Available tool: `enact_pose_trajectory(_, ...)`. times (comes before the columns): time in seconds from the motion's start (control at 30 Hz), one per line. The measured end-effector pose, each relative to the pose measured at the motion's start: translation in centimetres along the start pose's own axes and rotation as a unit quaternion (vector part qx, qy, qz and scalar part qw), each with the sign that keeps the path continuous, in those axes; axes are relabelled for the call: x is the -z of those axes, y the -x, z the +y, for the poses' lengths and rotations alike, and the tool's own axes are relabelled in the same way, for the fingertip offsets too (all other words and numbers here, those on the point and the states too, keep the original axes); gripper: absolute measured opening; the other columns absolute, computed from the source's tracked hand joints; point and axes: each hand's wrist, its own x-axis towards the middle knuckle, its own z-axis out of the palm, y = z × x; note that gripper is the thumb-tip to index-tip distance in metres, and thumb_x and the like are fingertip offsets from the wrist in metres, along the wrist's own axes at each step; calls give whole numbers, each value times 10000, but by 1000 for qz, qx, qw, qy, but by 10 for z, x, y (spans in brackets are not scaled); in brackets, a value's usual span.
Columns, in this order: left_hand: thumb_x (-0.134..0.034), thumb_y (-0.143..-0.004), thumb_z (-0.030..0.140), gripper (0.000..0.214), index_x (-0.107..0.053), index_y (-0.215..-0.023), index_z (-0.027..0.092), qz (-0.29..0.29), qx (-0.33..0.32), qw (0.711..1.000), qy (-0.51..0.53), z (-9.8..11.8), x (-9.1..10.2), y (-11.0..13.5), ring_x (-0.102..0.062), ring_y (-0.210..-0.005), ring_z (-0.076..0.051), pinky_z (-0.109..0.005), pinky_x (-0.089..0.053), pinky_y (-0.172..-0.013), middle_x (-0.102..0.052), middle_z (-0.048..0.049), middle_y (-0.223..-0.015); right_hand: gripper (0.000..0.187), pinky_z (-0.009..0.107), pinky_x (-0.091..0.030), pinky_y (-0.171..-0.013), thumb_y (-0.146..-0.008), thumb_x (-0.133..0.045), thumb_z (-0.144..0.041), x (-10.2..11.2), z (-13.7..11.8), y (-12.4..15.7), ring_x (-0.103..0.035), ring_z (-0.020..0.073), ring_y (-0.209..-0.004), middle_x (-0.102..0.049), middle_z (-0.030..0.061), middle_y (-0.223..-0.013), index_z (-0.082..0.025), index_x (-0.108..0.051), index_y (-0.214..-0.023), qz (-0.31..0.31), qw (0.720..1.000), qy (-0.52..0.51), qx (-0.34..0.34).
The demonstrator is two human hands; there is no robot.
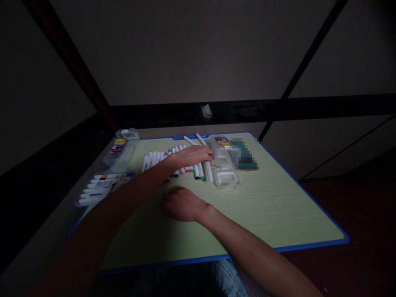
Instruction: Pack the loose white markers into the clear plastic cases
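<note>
A row of white markers (198, 168) with coloured caps lies across the far middle of a pale green table (272, 206). My left hand (192, 156) reaches over that row, fingers stretched flat on the markers, pointing right toward an open clear plastic case (223, 153). My right hand (181, 204) rests on the table nearer to me, fingers curled loosely under, with nothing visible in it. The case's clear lid (227, 178) lies on the table just in front of the case.
A second clear case (121, 152) sits at the far left corner. A flat pack of markers (100, 187) lies on the left edge. A dark green blurred object (244, 156) stands beside the open case. The table has a blue rim; dark rails run behind it.
</note>
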Motion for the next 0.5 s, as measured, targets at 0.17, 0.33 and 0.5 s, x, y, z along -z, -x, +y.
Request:
enact_pose_trajectory(0.17, -463, -863, 180, 212, -617, -1008, 159, 41, 36, 998, 44, -7, 19, 16, -537, -1049, -163, -301, -391, -916, -627, -75, -1085, 221, 282, -444, -619, -879, -422, -191, 0, -1, 1, -629, 167, -728, -675, 55, -833, -157, -632, -819, 2, 1000, 2, -6)
enact_pose_trajectory(0.33, -548, -792, 167, 182, -606, -961, 137, 135, 165, 958, 193, -4, 20, 30, -585, -944, -172, -319, -429, -849, -652, -72, -1013, 222, 283, -439, -612, -877, -421, -197, -2, -1, 1, -626, 171, -725, -674, 55, -818, -161, -629, -809, 9, 1000, 4, -1)
enact_pose_trajectory(0.5, -570, -740, 94, 79, -530, -805, 115, 217, 281, 796, 490, 8, 9, 31, -601, -734, -117, -244, -452, -695, -640, -24, -756, 219, 273, -428, -600, -871, -426, -183, -4, 0, 0, -625, 167, -724, -675, 49, -818, -159, -630, -797, 13, 1000, 4, 3)
